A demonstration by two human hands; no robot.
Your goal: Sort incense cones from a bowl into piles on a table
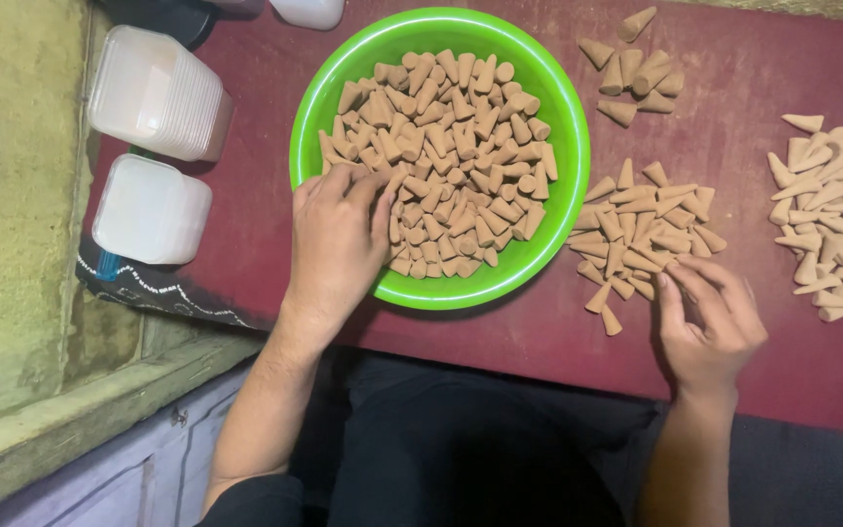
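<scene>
A bright green bowl (566, 146) is seen on a dark red table (734, 88), filled with small tan cones (456, 156) heaped in a loose pile. The left hand (336, 244) is laid over the bowl's near-left rim, palm down, fingers bent and spread into the cones; the fingertips are touching cones, but whether any is actually gripped cannot be told. The right hand (709, 317) is placed on the table just right of the bowl, fingers loosely curled with the tips gathered toward the thumb, at the near edge of a middle pile of cones (646, 234) lying flat on the table; the tips are touching or almost touching the nearest cones, and a held cone cannot be made out. A smaller cluster of cones (636, 73) is seen farther back, well apart from both hands, with one cone off by itself at the top. A larger right pile (831, 220) is spread near the picture's right edge. Two stacks of translucent white containers (153, 146) are set at the left end of the table, well apart from the bowl, on a dark cloth with a white stitched edge (163, 293). A rough greenish wall (12, 195) is seen at far left, and dark trousers (461, 439) below the table's near edge
</scene>
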